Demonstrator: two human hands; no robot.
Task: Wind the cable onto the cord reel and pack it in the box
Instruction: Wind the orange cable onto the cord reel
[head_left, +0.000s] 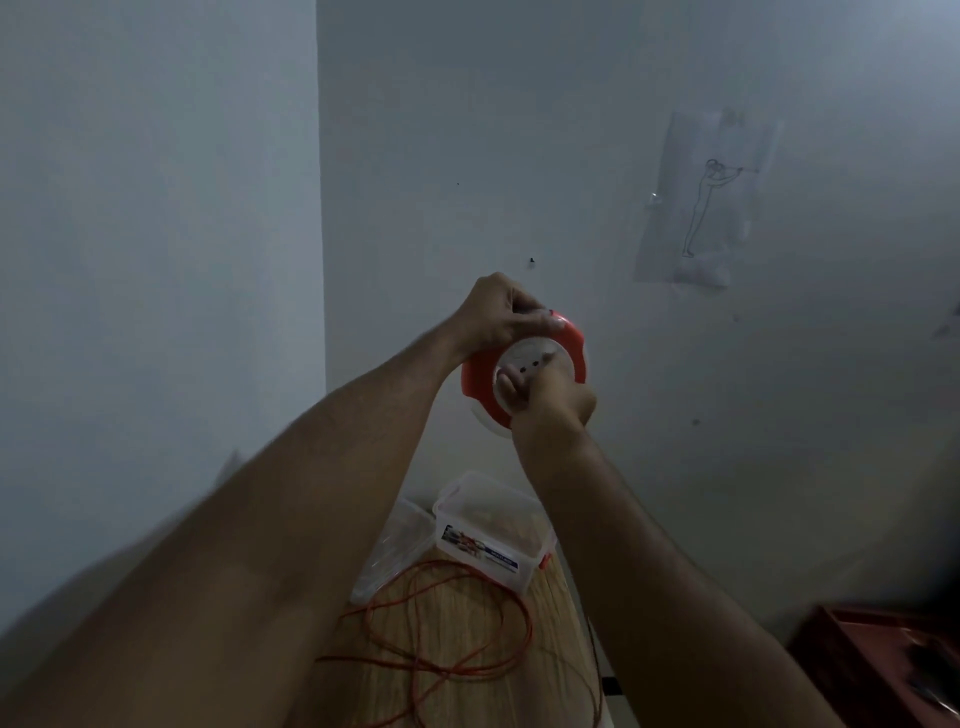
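A: What does the head view show at the centre of the frame?

B: Both arms are raised in front of a pale wall. The left hand (501, 314) has its fingers (540, 321) closed over the upper edge of the cord reel (524, 371), an orange disc with a white round face. The right hand (550, 397) is curled shut against that white face, gripping something on it; what exactly is hidden by the fingers.

A: And the cable?

B: The cable (457, 644) is thin and orange, lying in loose loops on the wooden bench (467, 701) at the lower centre of the frame. Where it meets the reel I cannot tell.

A: The box?

B: The box (493, 530) is clear plastic with a printed label, open, standing at the far end of the bench below the hands. Its clear lid (395, 551) lies just beside it on the left.

A: Anything else?

B: A line drawing on paper (709, 200) is stuck to the wall, upper right.
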